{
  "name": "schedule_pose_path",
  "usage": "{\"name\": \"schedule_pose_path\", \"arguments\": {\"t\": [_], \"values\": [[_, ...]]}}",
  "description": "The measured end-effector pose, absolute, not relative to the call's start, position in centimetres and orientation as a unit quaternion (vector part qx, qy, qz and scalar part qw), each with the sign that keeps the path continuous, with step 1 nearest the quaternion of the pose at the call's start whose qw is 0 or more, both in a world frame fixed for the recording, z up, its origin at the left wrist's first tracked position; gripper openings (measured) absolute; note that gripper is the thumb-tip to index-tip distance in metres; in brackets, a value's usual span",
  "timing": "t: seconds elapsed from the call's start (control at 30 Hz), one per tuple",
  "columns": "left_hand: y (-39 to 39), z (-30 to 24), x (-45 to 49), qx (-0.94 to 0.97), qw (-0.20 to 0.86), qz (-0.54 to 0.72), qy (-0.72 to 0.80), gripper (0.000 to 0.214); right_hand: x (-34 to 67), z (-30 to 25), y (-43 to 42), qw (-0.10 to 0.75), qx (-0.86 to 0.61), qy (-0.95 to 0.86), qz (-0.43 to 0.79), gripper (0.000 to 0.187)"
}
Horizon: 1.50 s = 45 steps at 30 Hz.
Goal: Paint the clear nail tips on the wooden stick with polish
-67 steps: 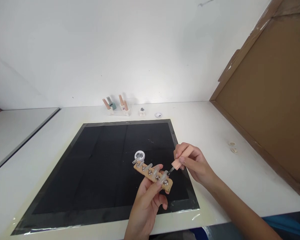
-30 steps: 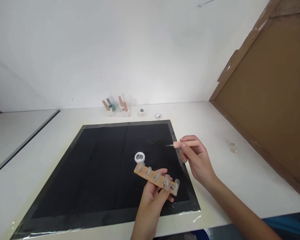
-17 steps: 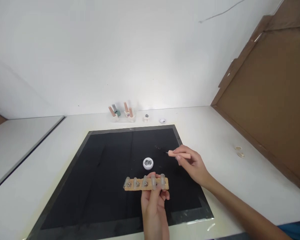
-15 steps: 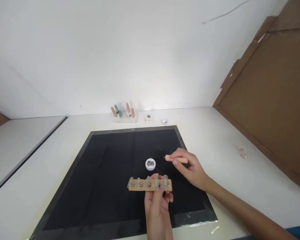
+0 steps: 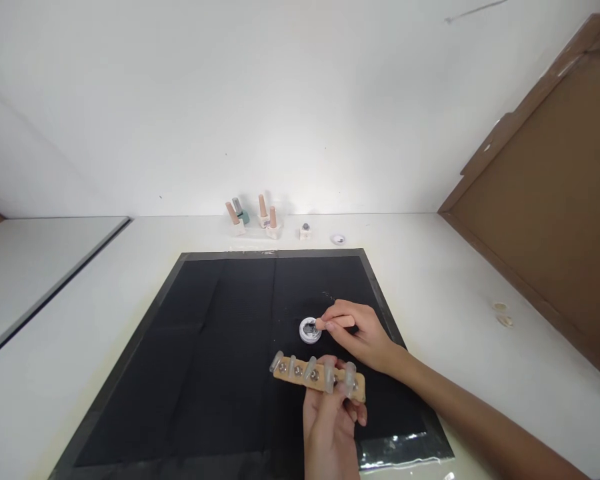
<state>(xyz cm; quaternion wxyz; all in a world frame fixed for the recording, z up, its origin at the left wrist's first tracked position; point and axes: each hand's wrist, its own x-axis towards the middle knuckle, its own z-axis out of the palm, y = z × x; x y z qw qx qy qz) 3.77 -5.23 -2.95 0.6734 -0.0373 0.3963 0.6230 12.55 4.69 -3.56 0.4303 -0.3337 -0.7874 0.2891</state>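
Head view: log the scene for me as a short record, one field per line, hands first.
Left hand: holds the tan strip near its right-hand end
Strip: five clear nail tips in a row
Right hand: holds a pink brush handle
Brush position: at the white jar; bristle contact cannot be told
Jar: open, dark grey contents, on the black mat
Behind mat: four capped bottles, one uncapped bottle, small white dish
Far right: two pale discs; brown cardboard panel

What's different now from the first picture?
The right hand moved its peach-handled brush from a clear nail tip on the tan strip over to the little round jar. Whether the bristles touch what's inside, I can't tell. Nothing was grabbed or let go. The left hand still holds the strip, and the bottles stayed put.
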Motion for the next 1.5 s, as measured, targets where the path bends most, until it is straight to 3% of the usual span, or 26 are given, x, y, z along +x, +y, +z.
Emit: {"name": "schedule_pose_path", "arguments": {"t": [0.93,1.5], "values": [[-5.0,-2.3,4.1,-0.049,0.685,0.596,0.415,0.023,13.1,-4.6,4.8,0.394,-0.32,-0.79,0.344,0.012],[-5.2,-1.9,4.2,-0.033,0.681,0.595,0.426,0.026,13.5,-3.3,4.6,0.469,-0.366,-0.692,0.409,0.018]]}}
